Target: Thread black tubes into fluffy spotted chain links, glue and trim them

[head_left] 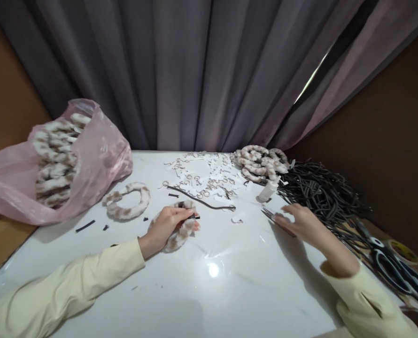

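My left hand [165,227] is closed around a white and brown plush ring [179,240], pinching it near the top between thumb and fingers. A short black strip [195,217] pokes out by the fingertips; part of the ring is hidden under the palm. Over the table at the right, my right hand [300,223] has its fingers on a small pair of snips [269,215], blades pointing left. Its grip is partly hidden. A second plush ring [128,202] lies left of my left hand. Beyond both hands rests a black cord [202,199] with a metal end.
A pink plastic bag [105,155] full of plush rings stands at the left. Key rings with white tags [209,176] spread across the back. Right of them are piled plush rings [261,162], a white bottle [268,190], black cords [321,192] and large scissors [392,267]. Black scraps [85,226] lie left.
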### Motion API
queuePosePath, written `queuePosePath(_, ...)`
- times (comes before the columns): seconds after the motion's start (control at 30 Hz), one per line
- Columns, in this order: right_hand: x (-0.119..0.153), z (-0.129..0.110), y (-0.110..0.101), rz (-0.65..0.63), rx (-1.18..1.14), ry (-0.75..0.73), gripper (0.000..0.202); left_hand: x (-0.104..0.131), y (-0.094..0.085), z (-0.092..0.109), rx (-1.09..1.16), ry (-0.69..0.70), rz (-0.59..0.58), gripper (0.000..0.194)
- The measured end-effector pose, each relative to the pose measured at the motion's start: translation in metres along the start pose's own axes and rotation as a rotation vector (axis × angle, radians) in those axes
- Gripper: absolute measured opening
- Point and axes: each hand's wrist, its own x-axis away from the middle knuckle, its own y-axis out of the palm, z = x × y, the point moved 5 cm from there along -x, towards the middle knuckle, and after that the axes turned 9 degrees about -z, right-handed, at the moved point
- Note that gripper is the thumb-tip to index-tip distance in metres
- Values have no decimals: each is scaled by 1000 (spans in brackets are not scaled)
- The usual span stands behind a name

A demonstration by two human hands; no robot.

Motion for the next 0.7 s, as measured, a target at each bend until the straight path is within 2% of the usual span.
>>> queuePosePath(0.03,11,-9,5,-41,121,-69,23,0,0,0,0,1,-1,35)
queuePosePath(0.17,41,-40,18,34,469,-150,24,2,1,8,-15,9,12,40)
queuePosePath(0.23,45,-47,20,59,518,-167,24,4,1,16,-39,42,23,42)
queuePosePath(0.3,43,-46,17,67,474,-151,22,8,1,27,-80,84,21,42)
queuePosePath(0.37,39,-44,7,82,316,-135,21,12,2,37,-127,121,9,40)
queuePosePath(0.47,33,-58,-14,60,-130,-185,19,19,4,49,-161,170,-27,35)
queuePosePath(0.6,22,-114,-40,-47,-717,-364,20,24,9,58,-144,229,-94,29)
queuePosePath(0.7,11,-152,-44,-122,-1000,-398,26,25,11,60,-130,230,-119,27)
